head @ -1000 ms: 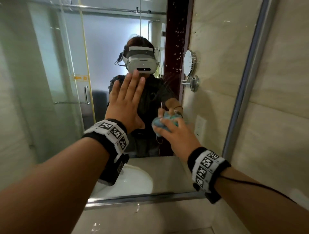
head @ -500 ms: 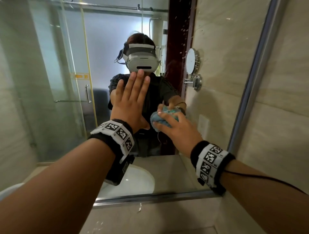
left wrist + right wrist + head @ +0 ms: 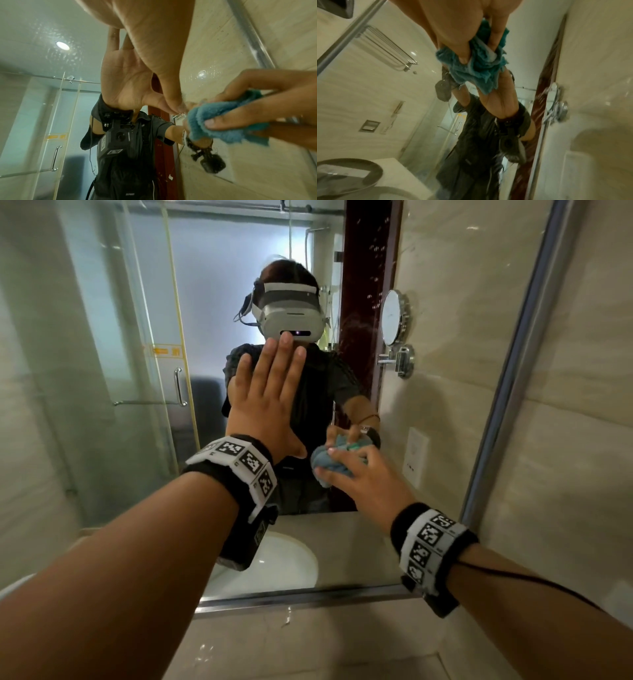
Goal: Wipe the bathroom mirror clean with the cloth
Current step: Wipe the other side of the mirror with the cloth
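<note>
The large wall mirror [image 3: 102, 371] fills the head view, framed in metal. My left hand [image 3: 265, 402] lies flat against the glass with straight fingers, palm on the mirror [image 3: 42, 40]. Just right of it, my right hand [image 3: 363, 474] grips a bunched blue cloth [image 3: 329, 462] and presses it onto the glass. The left wrist view shows the blue cloth [image 3: 221, 117] wadded between thumb and fingers. In the right wrist view the blue cloth [image 3: 481, 63] is squeezed under my right hand's fingers [image 3: 494, 39]. Water spots [image 3: 375, 251] dot the upper glass.
The mirror's metal frame edge [image 3: 507, 392] runs down the right side, with beige tiled wall [image 3: 575, 440] beyond it. Its bottom frame [image 3: 291, 597] sits above the beige counter [image 3: 291, 645]. Reflected in the glass are a shower door, a round shaving mirror and the sink.
My right hand with the cloth has slid slightly right and down on the glass. The left hand stays flat in about the same spot on the mirror.
</note>
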The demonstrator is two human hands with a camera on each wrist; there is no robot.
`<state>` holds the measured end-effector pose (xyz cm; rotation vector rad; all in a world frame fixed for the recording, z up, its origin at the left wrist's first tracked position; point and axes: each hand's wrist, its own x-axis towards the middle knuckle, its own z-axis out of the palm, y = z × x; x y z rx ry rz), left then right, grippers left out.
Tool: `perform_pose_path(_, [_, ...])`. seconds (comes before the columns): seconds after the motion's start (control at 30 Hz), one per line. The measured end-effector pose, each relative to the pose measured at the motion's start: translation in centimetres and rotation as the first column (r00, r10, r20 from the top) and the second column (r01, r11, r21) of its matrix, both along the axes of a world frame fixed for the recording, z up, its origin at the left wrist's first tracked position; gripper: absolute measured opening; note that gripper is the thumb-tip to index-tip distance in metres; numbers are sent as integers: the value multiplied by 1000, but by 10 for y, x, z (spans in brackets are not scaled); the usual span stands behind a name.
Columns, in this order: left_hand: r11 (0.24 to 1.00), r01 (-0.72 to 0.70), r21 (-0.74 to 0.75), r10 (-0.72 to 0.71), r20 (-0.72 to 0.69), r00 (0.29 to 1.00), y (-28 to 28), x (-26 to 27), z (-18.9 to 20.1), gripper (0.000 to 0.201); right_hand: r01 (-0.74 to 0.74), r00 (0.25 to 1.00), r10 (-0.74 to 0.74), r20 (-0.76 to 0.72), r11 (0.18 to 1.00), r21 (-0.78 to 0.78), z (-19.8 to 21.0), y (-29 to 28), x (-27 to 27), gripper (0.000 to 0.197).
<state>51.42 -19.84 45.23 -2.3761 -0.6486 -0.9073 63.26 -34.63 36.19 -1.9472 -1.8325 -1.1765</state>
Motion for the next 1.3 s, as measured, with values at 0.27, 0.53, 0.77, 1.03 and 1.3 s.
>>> perform_pose_path(0.27, [997, 71, 38, -71, 16, 997, -4, -1, -15, 129, 149, 973, -79, -218, 934, 325, 68, 0, 12, 21])
perform_pose_path(0.53, [999, 20, 30, -19, -56, 998, 1, 3, -35, 150, 49, 971, -92, -220, 980, -193, -30, -29, 15, 38])
perform_pose_path(0.77, [999, 25, 29, -24, -52, 998, 4, 3, -33, 151, 286, 920, -111, -376, 846, 449, 65, -27, 34, 43])
perform_pose_path(1.03, [1000, -10, -13, 9, -73, 997, -8, -3, -30, 141, 171, 975, -170, -146, 985, -8, -35, -41, 28, 91])
perform_pose_path(1.3, [992, 80, 101, -78, -27, 997, -9, -16, 63, 121, 193, 959, -102, -264, 919, 344, 117, -8, 9, 46])
